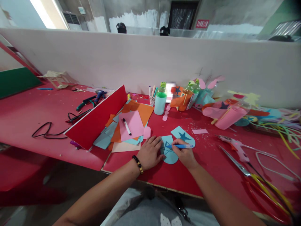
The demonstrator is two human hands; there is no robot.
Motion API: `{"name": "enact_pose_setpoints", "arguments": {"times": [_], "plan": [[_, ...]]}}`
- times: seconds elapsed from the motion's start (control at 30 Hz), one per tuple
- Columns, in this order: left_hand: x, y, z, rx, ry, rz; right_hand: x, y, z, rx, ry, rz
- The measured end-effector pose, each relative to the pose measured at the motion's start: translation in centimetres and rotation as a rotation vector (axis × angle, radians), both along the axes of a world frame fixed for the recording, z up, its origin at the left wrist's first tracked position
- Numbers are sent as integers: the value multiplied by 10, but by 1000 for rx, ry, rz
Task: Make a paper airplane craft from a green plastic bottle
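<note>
On the red table lies a light-blue paper cutout with a rounded end and a star outline partly drawn on it in blue. My left hand rests flat along its left edge, fingers stretched out. Gripped in my right hand is a blue marker pen, its tip at the drawn lines. Just behind sits a second light-blue cutout carrying a filled dark-blue star. A small pink paper piece is near my left fingertips.
Stacked coloured paper with a black-and-white marker lies left, beside a leaning red board. A bottle wrapped in light blue and paper-decorated bottles stand behind. Right are a glue gun, large scissors and a pink-wrapped bottle.
</note>
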State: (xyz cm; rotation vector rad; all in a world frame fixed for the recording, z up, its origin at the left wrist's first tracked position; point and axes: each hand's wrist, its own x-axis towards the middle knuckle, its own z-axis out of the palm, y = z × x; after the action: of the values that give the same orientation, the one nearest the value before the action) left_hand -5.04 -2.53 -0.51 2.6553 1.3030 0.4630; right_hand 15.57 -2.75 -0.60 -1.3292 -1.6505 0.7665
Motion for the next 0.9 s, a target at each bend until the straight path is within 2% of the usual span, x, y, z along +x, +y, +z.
{"name": "enact_pose_setpoints", "arguments": {"times": [0.23,0.5,0.77,0.9], "plan": [[0,0,1,-10,-5,-4,-1,2,-2,11,47,-96],[1,0,1,-8,-9,1,-1,3,-2,11,20,-99],[1,1,2,-20,-4,1,0,-1,2,2,-1,-6],[1,0,2,-24,-1,1,0,0,1,13,11,-41]]}}
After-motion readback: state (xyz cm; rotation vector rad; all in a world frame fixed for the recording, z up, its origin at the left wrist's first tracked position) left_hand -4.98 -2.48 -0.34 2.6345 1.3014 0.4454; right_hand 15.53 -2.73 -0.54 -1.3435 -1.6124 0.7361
